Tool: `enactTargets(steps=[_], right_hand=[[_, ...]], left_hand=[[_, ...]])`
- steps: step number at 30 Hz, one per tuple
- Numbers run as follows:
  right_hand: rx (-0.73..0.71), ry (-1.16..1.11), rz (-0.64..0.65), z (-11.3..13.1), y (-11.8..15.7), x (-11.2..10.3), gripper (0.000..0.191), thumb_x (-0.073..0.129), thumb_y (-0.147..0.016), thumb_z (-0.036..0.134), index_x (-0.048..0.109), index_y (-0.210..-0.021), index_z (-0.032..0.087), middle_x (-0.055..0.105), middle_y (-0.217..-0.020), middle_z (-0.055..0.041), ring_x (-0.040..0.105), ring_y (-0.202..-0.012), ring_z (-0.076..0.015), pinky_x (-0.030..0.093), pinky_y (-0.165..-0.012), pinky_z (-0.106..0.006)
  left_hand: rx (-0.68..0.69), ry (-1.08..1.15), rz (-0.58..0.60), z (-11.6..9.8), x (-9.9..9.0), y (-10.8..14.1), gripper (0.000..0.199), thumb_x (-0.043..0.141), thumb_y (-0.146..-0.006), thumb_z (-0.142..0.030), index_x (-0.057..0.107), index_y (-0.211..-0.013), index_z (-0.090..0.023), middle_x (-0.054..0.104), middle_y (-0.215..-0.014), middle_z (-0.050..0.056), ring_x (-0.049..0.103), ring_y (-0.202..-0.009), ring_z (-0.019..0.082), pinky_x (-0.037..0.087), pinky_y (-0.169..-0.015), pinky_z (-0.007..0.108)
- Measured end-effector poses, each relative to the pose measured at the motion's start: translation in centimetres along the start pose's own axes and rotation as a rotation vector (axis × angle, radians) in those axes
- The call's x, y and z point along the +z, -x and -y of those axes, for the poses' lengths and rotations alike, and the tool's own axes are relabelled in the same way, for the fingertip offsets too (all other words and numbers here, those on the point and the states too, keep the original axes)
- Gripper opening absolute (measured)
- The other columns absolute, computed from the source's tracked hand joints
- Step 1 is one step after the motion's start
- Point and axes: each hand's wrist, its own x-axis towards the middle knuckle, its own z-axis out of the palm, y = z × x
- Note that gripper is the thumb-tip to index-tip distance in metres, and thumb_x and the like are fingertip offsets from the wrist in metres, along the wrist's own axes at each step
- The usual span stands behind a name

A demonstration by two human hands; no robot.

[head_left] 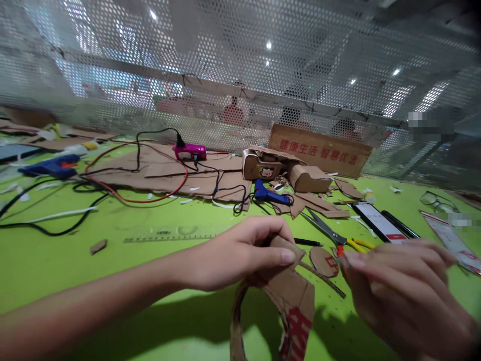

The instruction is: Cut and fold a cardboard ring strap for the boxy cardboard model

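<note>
Currently | left hand point(244, 253): thumb and fingers clamp holed cardboard piece point(300, 293), low centre, over green table point(150, 281) | right hand point(406, 286): blurred, fingers pinch red tool point(340, 249), apart from piece | cardboard disc point(321, 261): lies between hands, near scissors point(331, 234)

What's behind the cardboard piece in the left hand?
Green tabletop shows through the hole in the cardboard piece; anything behind its solid parts or the left hand is covered.

Left hand point(244, 253): pinches holed cardboard point(298, 296), near
Right hand point(406, 288): blurred, red item point(340, 250) in fingers
Scissors point(335, 237): blades apart, beyond right hand
Ruler point(169, 237): left, flat on bench point(48, 265)
</note>
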Motion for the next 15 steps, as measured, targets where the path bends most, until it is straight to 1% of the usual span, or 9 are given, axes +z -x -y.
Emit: enactTargets(steps=[2, 3, 5, 7, 8, 10, 12, 13, 15], right_hand=[[0.003, 0.09, -0.069, -1.6, -1.0, 1.3, 0.028, 0.073, -0.07, 0.008, 0.067, -0.087, 0.03, 0.07, -0.075, 0.003, 0.059, -0.07, -0.0191, 0.034, -0.081, -0.042], [0.036, 0.115, -0.052, -2.4, -1.4, 2.2, 0.02, 0.071, -0.073, 0.01, 0.066, -0.082, 0.027, 0.07, -0.075, 0.0012, 0.061, -0.072, -0.0204, 0.035, -0.079, -0.042], [0.11, 0.107, 0.061, -3.9, -1.7, 3.9, 0.008, 0.067, -0.077, 0.015, 0.065, -0.077, 0.022, 0.07, -0.072, -0.0009, 0.062, -0.068, -0.0194, 0.042, -0.069, -0.037], [0.163, 0.081, 0.18, -4.9, -1.5, 5.4, 0.006, 0.065, -0.078, 0.015, 0.065, -0.075, 0.02, 0.07, -0.07, -0.0012, 0.063, -0.064, -0.0185, 0.046, -0.063, -0.034], [0.182, 0.073, 0.218, -5.1, -1.3, 5.9, 0.007, 0.064, -0.078, 0.016, 0.066, -0.073, 0.02, 0.07, -0.072, -0.0023, 0.064, -0.067, -0.0195, 0.048, -0.063, -0.035], [0.217, 0.067, 0.25, -4.6, -1.1, 6.3, 0.01, 0.062, -0.079, 0.018, 0.068, -0.072, 0.02, 0.071, -0.084, -0.0071, 0.064, -0.08, -0.0241, 0.049, -0.071, -0.041], [0.242, 0.047, 0.246, -3.0, -1.4, 5.9, 0.016, 0.057, -0.084, 0.023, 0.068, -0.073, 0.02, 0.069, -0.095, -0.0104, 0.063, -0.09, -0.0261, 0.048, -0.078, -0.045], [0.256, 0.011, 0.241, -2.0, -1.7, 5.5, 0.018, 0.054, -0.086, 0.024, 0.067, -0.076, 0.02, 0.068, -0.096, -0.0102, 0.062, -0.091, -0.0247, 0.049, -0.078, -0.043], [0.294, -0.102, 0.248, 0.4, -2.5, 4.6, 0.017, 0.053, -0.089, 0.027, 0.066, -0.081, 0.021, 0.069, -0.087, -0.0044, 0.064, -0.083, -0.018, 0.052, -0.073, -0.033]], left_hand=[[-0.009, -0.01, -0.063, 0.0, 0.1, -0.1, 0.019, 0.055, -0.085, -0.034, 0.048, -0.077, -0.018, 0.04, -0.058, -0.007, 0.037, -0.052, 0.009, 0.03, -0.046, 0.02], [-0.003, -0.031, -0.101, -0.1, 0.1, -0.1, 0.019, 0.056, -0.084, -0.033, 0.049, -0.077, -0.017, 0.041, -0.058, -0.007, 0.038, -0.052, 0.009, 0.03, -0.046, 0.019], [0.016, -0.097, -0.182, -0.1, 0.3, -0.2, 0.017, 0.056, -0.083, -0.031, 0.051, -0.077, -0.016, 0.044, -0.06, -0.006, 0.041, -0.054, 0.009, 0.032, -0.046, 0.019], [0.03, -0.174, -0.254, 0.0, 0.5, -0.3, 0.015, 0.056, -0.082, -0.03, 0.053, -0.076, -0.016, 0.046, -0.061, -0.005, 0.043, -0.055, 0.009, 0.035, -0.047, 0.019], [0.036, -0.21, -0.28, 0.1, 0.6, -0.3, 0.015, 0.056, -0.082, -0.03, 0.054, -0.076, -0.016, 0.047, -0.061, -0.005, 0.044, -0.055, 0.01, 0.036, -0.047, 0.019], [0.053, -0.266, -0.332, 0.2, 0.6, -0.5, 0.014, 0.056, -0.081, -0.028, 0.056, -0.075, -0.015, 0.048, -0.06, -0.004, 0.046, -0.055, 0.01, 0.037, -0.047, 0.019], [0.08, -0.321, -0.386, 0.3, 0.5, -0.6, 0.013, 0.056, -0.08, -0.026, 0.059, -0.075, -0.015, 0.05, -0.06, -0.004, 0.047, -0.055, 0.011, 0.037, -0.046, 0.019], [0.099, -0.348, -0.407, 0.4, 0.5, -0.6, 0.012, 0.055, -0.079, -0.025, 0.06, -0.074, -0.015, 0.052, -0.061, -0.003, 0.047, -0.056, 0.011, 0.036, -0.046, 0.019], [0.139, -0.395, -0.436, 0.4, 0.4, -0.6, 0.012, 0.056, -0.078, -0.024, 0.062, -0.074, -0.014, 0.054, -0.062, -0.002, 0.048, -0.057, 0.011, 0.036, -0.047, 0.018]])
